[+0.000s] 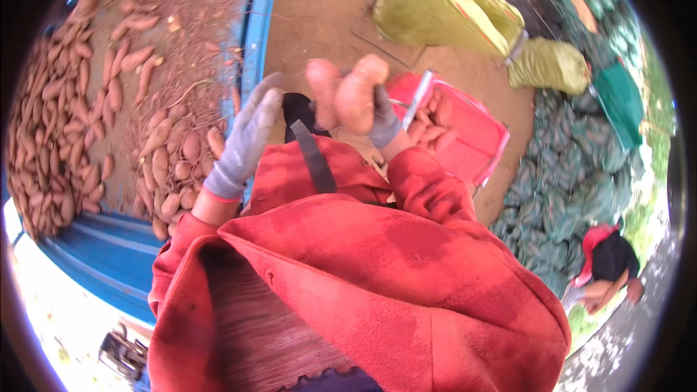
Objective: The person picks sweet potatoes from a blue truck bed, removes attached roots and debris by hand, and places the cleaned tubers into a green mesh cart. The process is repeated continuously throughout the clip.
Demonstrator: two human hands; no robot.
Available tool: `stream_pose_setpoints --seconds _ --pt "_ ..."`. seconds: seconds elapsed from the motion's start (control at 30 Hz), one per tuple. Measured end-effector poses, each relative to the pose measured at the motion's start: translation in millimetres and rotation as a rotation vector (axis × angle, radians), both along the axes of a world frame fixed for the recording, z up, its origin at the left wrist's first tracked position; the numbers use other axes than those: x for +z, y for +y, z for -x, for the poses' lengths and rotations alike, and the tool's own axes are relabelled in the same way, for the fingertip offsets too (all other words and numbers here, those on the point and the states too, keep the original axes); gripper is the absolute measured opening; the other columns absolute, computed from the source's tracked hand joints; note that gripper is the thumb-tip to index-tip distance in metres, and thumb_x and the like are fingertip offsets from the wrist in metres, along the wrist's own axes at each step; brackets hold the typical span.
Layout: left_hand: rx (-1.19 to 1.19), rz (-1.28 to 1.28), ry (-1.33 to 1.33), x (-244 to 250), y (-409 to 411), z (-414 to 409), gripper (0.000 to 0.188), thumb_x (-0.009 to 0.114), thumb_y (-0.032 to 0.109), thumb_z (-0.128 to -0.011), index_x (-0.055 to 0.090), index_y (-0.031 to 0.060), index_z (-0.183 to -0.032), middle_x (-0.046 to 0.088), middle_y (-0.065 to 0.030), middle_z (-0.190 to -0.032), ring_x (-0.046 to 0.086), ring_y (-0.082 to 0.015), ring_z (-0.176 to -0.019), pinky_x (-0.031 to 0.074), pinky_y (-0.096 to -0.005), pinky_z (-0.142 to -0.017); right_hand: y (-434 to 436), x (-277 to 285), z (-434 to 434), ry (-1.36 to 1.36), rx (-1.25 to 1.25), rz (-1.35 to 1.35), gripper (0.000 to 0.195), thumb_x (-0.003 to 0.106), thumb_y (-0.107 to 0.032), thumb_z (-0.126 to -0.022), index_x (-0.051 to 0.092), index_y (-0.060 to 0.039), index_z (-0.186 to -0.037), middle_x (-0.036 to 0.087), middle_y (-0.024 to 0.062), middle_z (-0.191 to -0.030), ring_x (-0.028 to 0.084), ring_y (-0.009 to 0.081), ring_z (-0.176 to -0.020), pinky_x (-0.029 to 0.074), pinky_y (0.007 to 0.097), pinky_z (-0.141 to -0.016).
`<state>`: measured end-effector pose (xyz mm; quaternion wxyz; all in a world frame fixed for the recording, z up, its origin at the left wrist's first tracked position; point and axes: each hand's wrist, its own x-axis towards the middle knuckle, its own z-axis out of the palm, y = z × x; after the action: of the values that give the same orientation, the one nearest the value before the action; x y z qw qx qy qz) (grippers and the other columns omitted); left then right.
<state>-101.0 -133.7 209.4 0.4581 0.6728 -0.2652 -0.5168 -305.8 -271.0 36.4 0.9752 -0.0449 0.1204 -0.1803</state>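
Note:
My left hand (248, 139), in a grey work glove, is empty with the fingers extended and the thumb not clearly seen, beside the blue metal edge (261, 27) of a truck bed. My right hand (384, 120), gloved in grey too, holds sweet potatoes (356, 95) in front of my red jacket. Just right of it a pink-red bag (476, 136), held open on a frame, has several sweet potatoes (433, 125) inside. Left of my left hand, a heap of sweet potatoes (169, 163) lies on the bed among loose roots.
A larger heap of sweet potatoes (60, 147) fills the far left. Yellow-green sacks (446, 11) hang on a frame at the upper right, near a black crate (533, 8). Filled green mesh bags (572, 174) are piled along the right; another person (607, 261) is beyond them.

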Motion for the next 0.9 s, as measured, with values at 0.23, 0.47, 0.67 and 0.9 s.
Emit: stream_pose_setpoints --seconds 0.23,0.47,0.67,0.9 --pt "0.051 -0.076 0.065 -17 9 -21 0.062 0.034 0.045 -0.099 0.034 0.0002 -0.141 0.037 -0.0126 -0.144 0.040 -0.0302 -0.129 0.036 -0.0421 -0.102 3 17 201 0.427 -0.494 0.133 0.077 0.066 -0.054 -0.078 0.039 -0.0155 -0.139 0.049 0.0072 -0.135 0.046 0.0277 -0.125 0.030 0.0551 -0.107" --pt "0.301 -0.117 0.112 -25 35 -40 0.057 0.035 0.041 -0.100 0.038 -0.0024 -0.138 0.043 -0.0144 -0.138 0.047 -0.0264 -0.120 0.039 -0.0398 -0.099 -29 -68 274 0.937 -0.447 -0.141 0.067 0.069 -0.045 -0.078 0.043 -0.0174 -0.133 0.052 0.0065 -0.124 0.049 0.0334 -0.109 0.038 0.0604 -0.089" --pt "0.044 0.086 -0.230 -50 90 -76 0.037 0.038 0.022 -0.099 0.045 0.0002 -0.127 0.053 -0.0098 -0.114 0.052 -0.0184 -0.104 0.044 -0.0335 -0.089 -93 -84 248 1.363 -0.797 0.132 0.030 0.057 -0.027 -0.088 0.057 -0.0085 -0.112 0.059 0.0084 -0.101 0.055 0.0232 -0.086 0.047 0.0433 -0.075" --pt "0.250 0.129 -0.836 -67 131 -101 0.035 0.037 0.022 -0.099 0.048 0.0026 -0.126 0.053 -0.0109 -0.112 0.054 -0.0199 -0.105 0.044 -0.0299 -0.089 -182 43 5 1.352 -0.649 1.273 0.032 0.050 -0.013 -0.092 0.054 -0.0001 -0.121 0.060 0.0114 -0.110 0.057 0.0200 -0.095 0.047 0.0336 -0.086"
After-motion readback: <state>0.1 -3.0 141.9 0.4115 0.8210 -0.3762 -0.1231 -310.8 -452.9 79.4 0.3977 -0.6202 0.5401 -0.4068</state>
